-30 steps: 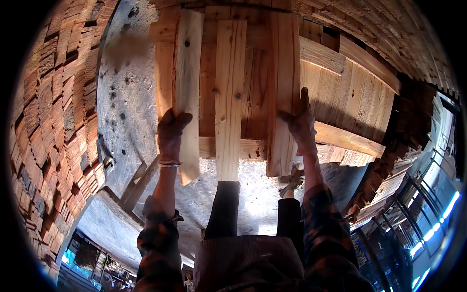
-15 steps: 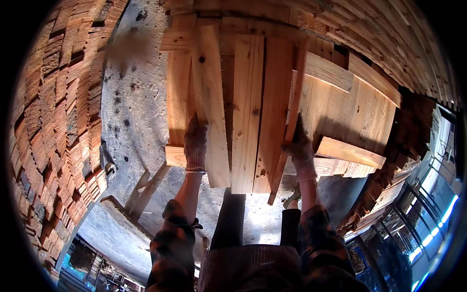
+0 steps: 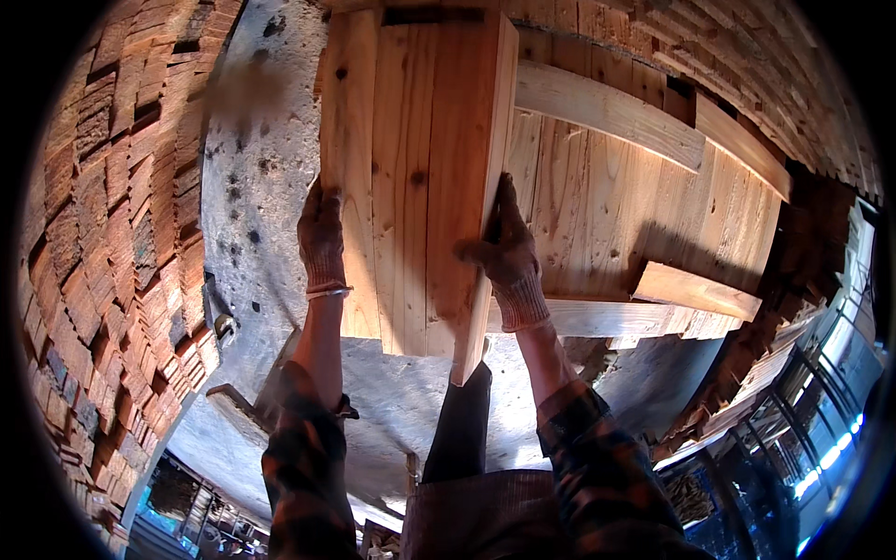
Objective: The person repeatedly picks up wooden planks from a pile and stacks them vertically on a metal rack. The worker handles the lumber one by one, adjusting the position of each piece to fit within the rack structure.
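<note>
Several pale wooden boards [image 3: 401, 187] lie side by side, pressed together between my two gloved hands. My left hand [image 3: 322, 238] is closed against the left edge of the outer board [image 3: 350, 140], fingers pointing away from me. At the other side my right hand [image 3: 509, 257] grips a narrow plank [image 3: 501, 121] tilted up on its edge, the thumb reaching over its top toward the row. The undersides of the boards and some of my fingertips are hidden.
More boards form a flat layer [image 3: 597, 196] to the right. A batten [image 3: 607, 107] and a short block [image 3: 695, 289] lie across it. Stacked timber rises at the left [image 3: 121, 233] and far right [image 3: 747, 84]. The grey concrete floor [image 3: 247, 187] shows between.
My hands have moved left and drawn closer, the right one more. The spread boards are now pushed together, their gaps closed, and the edge plank has shifted left.
</note>
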### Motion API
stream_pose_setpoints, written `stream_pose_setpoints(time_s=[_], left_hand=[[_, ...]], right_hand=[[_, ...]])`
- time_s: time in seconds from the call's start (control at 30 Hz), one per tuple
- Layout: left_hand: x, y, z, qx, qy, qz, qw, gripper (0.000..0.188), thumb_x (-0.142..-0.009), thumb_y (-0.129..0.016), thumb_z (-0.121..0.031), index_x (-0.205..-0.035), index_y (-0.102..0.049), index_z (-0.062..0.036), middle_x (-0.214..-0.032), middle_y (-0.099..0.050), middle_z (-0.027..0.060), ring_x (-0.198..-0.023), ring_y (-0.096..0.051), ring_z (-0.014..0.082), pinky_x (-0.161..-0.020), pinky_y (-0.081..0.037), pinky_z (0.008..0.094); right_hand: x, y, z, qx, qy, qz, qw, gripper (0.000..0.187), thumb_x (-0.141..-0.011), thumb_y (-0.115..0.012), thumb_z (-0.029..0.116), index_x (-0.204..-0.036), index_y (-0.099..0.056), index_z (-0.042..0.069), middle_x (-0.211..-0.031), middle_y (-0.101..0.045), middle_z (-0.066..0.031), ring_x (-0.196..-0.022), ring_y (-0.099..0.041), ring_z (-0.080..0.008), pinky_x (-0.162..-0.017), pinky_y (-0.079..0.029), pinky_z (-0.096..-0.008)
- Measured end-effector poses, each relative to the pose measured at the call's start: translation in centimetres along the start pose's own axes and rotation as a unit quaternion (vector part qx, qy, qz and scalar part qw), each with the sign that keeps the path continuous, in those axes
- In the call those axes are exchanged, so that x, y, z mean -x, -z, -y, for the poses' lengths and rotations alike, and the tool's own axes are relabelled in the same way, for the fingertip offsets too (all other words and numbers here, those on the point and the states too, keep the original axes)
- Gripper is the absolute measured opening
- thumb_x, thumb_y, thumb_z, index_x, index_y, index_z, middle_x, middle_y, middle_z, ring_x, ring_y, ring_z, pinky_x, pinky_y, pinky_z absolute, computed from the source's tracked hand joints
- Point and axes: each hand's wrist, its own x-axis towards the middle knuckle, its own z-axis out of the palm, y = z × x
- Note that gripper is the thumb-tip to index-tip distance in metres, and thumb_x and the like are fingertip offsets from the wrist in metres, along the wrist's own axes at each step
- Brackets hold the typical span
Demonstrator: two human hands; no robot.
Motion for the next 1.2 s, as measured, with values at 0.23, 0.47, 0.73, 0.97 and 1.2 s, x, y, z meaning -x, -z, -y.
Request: stream_pose_setpoints(time_s=[0.23, 0.47, 0.73, 0.97, 1.2], left_hand=[[0.5, 0.3, 0.7, -0.206, 0.009, -0.075, 0.976, 0.032, -0.094, -0.055, -0.027, -0.112, -0.066, -0.0034, -0.097, -0.068, 0.0124, -0.086, -0.059, 0.0155, -0.079, -0.047, 0.0313], [0.0, -0.1, 0.4, -0.075, 0.035, -0.078, 0.993, 0.036, -0.092, -0.059, -0.026, -0.103, -0.066, 0.0070, -0.089, -0.067, 0.0077, -0.079, -0.056, 0.0140, -0.075, -0.046, 0.0281], [4.0, 0.2, -1.4, -0.125, -0.008, -0.050, 0.991, 0.046, -0.094, -0.053, -0.025, -0.130, -0.041, 0.0027, -0.124, -0.047, 0.0119, -0.109, -0.046, 0.0200, -0.092, -0.040, 0.0310], [21.8, 7.0, 8.5, 0.179, 0.383, -0.033, 0.905, 0.065, -0.094, -0.041, -0.056, -0.139, -0.039, -0.0085, -0.136, -0.041, 0.0137, -0.110, -0.048, 0.0298, -0.098, -0.039, 0.0474], [16.6, 0.9, 8.4, 0.358, 0.450, -0.039, 0.817, 0.068, -0.083, -0.057, -0.055, -0.132, -0.046, -0.0091, -0.131, -0.049, 0.0110, -0.117, -0.047, 0.0308, -0.097, -0.041, 0.0541]], right_hand=[[0.4, 4.2, 0.8, 0.259, 0.078, -0.073, 0.960, 0.097, -0.065, -0.079, 0.016, -0.145, -0.026, -0.001, -0.120, -0.052, -0.0202, -0.101, -0.053, -0.0304, -0.086, -0.046, -0.0378], [-0.6, 3.3, -1.2, 0.362, 0.108, -0.083, 0.922, 0.082, -0.073, -0.073, 0.013, -0.144, -0.031, 0.008, -0.127, -0.047, -0.0262, -0.108, -0.048, -0.0437, -0.091, -0.044, -0.0454], [-1.1, 4.8, -1.6, 0.334, 0.080, -0.075, 0.936, 0.082, -0.072, -0.073, 0.005, -0.143, -0.034, 0.015, -0.126, -0.050, -0.0249, -0.107, -0.053, -0.0418, -0.088, -0.047, -0.0444], [2.5, 4.5, -3.6, 0.253, 0.096, -0.093, 0.958, 0.079, -0.078, -0.068, 0.013, -0.145, -0.028, 0.010, -0.107, -0.059, -0.0295, -0.096, -0.058, -0.0445, -0.082, -0.046, -0.0471], [1.6, 7.1, -2.6, 0.222, 0.075, -0.108, 0.966, 0.070, -0.082, -0.064, 0.019, -0.144, -0.031, 0.014, -0.100, -0.061, -0.0246, -0.088, -0.061, -0.0391, -0.074, -0.049, -0.0455]])
